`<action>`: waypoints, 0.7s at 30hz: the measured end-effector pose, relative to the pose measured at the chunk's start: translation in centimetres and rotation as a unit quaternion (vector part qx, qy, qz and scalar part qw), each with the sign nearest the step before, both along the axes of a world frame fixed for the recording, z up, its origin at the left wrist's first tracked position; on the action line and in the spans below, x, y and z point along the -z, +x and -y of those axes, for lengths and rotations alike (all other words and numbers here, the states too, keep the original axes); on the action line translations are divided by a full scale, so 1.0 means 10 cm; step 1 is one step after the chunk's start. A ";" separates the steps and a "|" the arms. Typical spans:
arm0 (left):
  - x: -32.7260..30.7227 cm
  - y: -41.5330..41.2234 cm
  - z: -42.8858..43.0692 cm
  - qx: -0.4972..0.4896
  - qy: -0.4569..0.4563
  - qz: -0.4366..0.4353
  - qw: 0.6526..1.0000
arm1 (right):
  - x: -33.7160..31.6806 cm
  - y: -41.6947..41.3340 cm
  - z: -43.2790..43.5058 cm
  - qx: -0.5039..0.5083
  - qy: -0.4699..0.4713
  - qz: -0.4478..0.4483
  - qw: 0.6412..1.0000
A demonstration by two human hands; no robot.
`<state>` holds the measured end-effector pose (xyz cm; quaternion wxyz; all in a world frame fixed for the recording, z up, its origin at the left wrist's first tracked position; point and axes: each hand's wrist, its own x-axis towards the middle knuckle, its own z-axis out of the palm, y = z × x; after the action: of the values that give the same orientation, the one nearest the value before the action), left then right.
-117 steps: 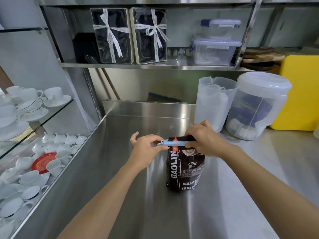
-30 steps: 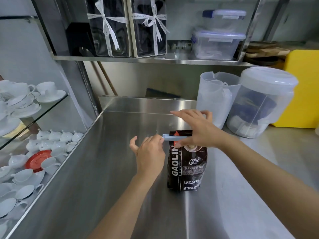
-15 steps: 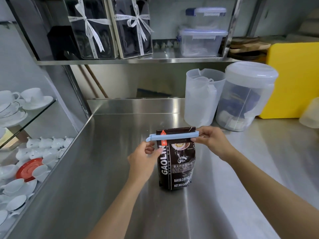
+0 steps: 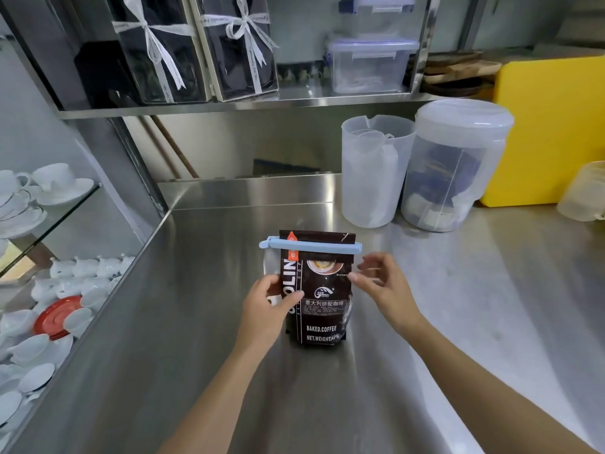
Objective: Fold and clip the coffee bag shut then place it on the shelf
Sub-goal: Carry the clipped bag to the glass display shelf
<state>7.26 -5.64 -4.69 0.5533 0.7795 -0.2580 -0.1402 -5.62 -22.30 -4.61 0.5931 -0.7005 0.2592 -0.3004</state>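
Note:
A black coffee bag point(image 4: 322, 299) stands upright on the steel counter point(image 4: 203, 322). A long light-blue clip point(image 4: 311, 245) is clamped across its folded top. My left hand point(image 4: 266, 304) grips the bag's left edge, thumb across the front. Just off the bag's right edge my right hand point(image 4: 381, 283) hovers with fingers spread, only a fingertip near the bag. The steel shelf point(image 4: 294, 101) runs along the wall above the counter.
On the shelf stand two ribboned gift boxes point(image 4: 199, 47) and stacked clear food containers point(image 4: 371, 65). A clear pitcher point(image 4: 373, 172), a lidded plastic jar point(image 4: 455, 165) and a yellow board point(image 4: 550, 132) stand at the counter's back right. White cups point(image 4: 49, 283) fill glass shelves on the left.
Both hands have left the ends of the clip and dropped lower. My left hand now holds the bag's side; my right hand has let go and opened.

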 end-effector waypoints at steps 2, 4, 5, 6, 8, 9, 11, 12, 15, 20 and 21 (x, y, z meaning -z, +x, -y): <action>0.09 -0.01 -0.06 0.007 0.017 -0.013 1.000 | 0.16 -0.03 -0.14 -0.004 0.023 -0.005 1.000; 0.15 -0.04 -0.10 0.015 0.018 -0.029 0.999 | 0.32 -0.03 -0.27 -0.008 0.046 -0.016 0.999; 0.18 -0.05 -0.11 0.020 0.012 -0.039 0.999 | 0.38 -0.02 -0.34 -0.012 0.054 -0.022 0.998; 0.20 -0.05 -0.12 0.023 0.007 -0.051 0.998 | 0.43 0.00 -0.40 -0.017 0.060 -0.027 0.998; 0.23 -0.07 -0.14 0.033 0.002 -0.073 0.997 | 0.49 0.03 -0.49 -0.019 0.061 -0.031 0.998; 0.25 -0.08 -0.15 0.041 0.002 -0.082 0.996 | 0.49 0.04 -0.51 -0.013 0.056 -0.030 0.998; 0.29 -0.09 -0.15 0.058 -0.014 -0.102 0.993 | 0.49 0.05 -0.53 -0.002 0.048 -0.030 0.998; 0.32 -0.10 -0.14 0.068 -0.032 -0.114 0.991 | 0.49 0.06 -0.53 0.000 0.046 -0.030 0.998; 0.33 -0.12 -0.11 0.074 -0.068 -0.137 0.985 | 0.46 0.06 -0.53 0.005 0.021 -0.037 0.999; 0.15 -0.13 -0.16 0.032 -0.077 -0.125 0.989 | 0.25 0.13 -0.50 0.001 -0.018 -0.028 0.999; 0.09 -0.12 -0.18 0.023 -0.083 -0.114 0.990 | 0.18 0.17 -0.50 -0.007 -0.021 -0.020 1.000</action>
<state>6.06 -3.84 -5.54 0.6382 0.7038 -0.2223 -0.2190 -3.95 -17.30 -6.41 0.5751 -0.7207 0.2596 -0.2873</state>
